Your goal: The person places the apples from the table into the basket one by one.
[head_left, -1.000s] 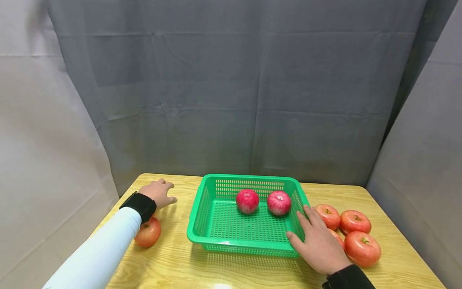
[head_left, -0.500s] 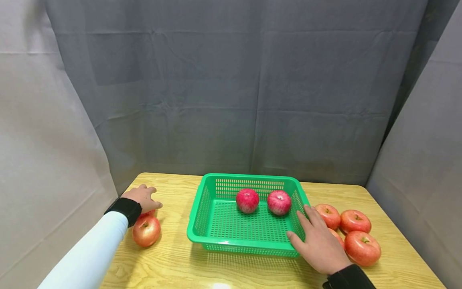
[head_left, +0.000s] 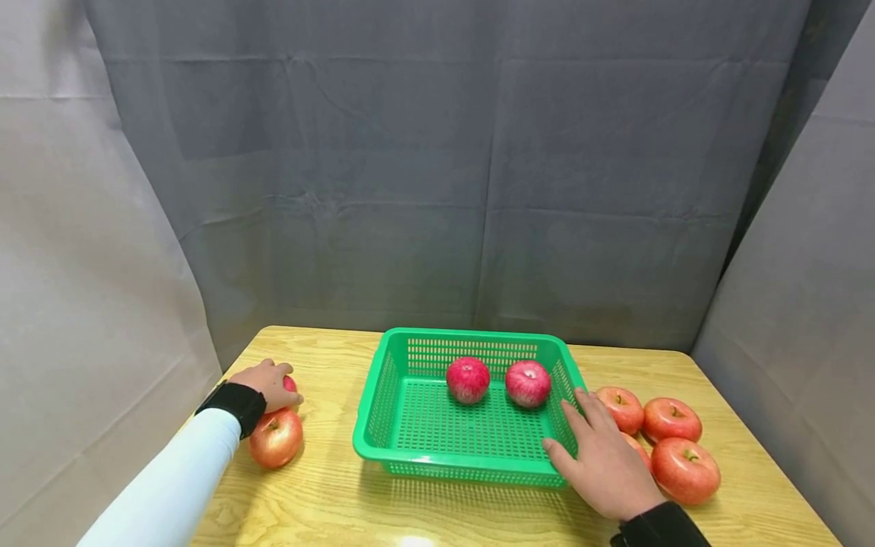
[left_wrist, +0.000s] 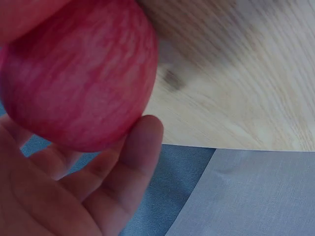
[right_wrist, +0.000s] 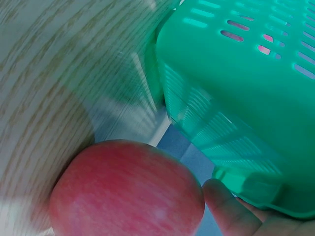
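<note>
My left hand [head_left: 265, 386] has its fingers curled round a dark-red apple [left_wrist: 83, 78] near the tabletop's [head_left: 328, 501] left edge; I judge this the grasping step, calling for a firm, even hold before any lift. A paler apple [head_left: 276, 439] sits close on the near side, apt to get nudged. My right hand [head_left: 608, 463], fingers spread, rests at the right rim of the green basket [head_left: 472, 465], which holds two dark-red apples [head_left: 468, 380]. Paler apples [head_left: 686, 471] cluster toward the tabletop's right edge, crowding that hand.

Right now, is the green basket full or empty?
Neither: two red apples sit apart inside the green basket, with plenty of bare mesh around them.
</note>
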Demonstrator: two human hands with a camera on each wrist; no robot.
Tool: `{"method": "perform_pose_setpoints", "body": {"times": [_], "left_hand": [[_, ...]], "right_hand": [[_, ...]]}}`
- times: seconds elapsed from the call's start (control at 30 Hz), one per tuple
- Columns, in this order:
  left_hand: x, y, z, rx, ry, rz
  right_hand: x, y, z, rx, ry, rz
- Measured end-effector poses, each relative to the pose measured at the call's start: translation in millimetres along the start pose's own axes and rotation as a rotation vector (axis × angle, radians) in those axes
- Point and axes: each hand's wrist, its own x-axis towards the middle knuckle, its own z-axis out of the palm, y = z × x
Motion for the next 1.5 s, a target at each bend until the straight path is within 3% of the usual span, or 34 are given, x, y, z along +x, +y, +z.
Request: {"method": "perform_pose_setpoints", "body": {"times": [0.2,0.43,0.63,0.8,1.03,1.23,1.5], "left_hand": [[2.3,0.4,-0.3,-0.007,-0.003,0.006],[10.2,-5.5,11.7,-0.021,0.020,0.030],[11.6,1.1,6.5,-0.019,0.041,0.036],[20.1,7.1,6.7,0.011,0.074,0.051],[30.1,23.1,-2.7,0.037,0.089,0.088],[32.4,38.5,-14.5,0.071,0.090,0.100],[32.5,62.8,-29.8,0.079,0.142,0.172]], "right_hand": [[-0.5,0,0,0.005,0.001,0.006],[-0.7,0,1,0.006,-0.005,0.005],[-0.5,0,2,0.004,0.000,0.000],[0.3,0,2,0.005,0.001,-0.002],[0.1,-1,1,0.005,0.002,0.000],[0.2,-1,1,0.006,0.005,-0.005],[-0.3,-2,0,0.009,0.004,-0.005]]}}
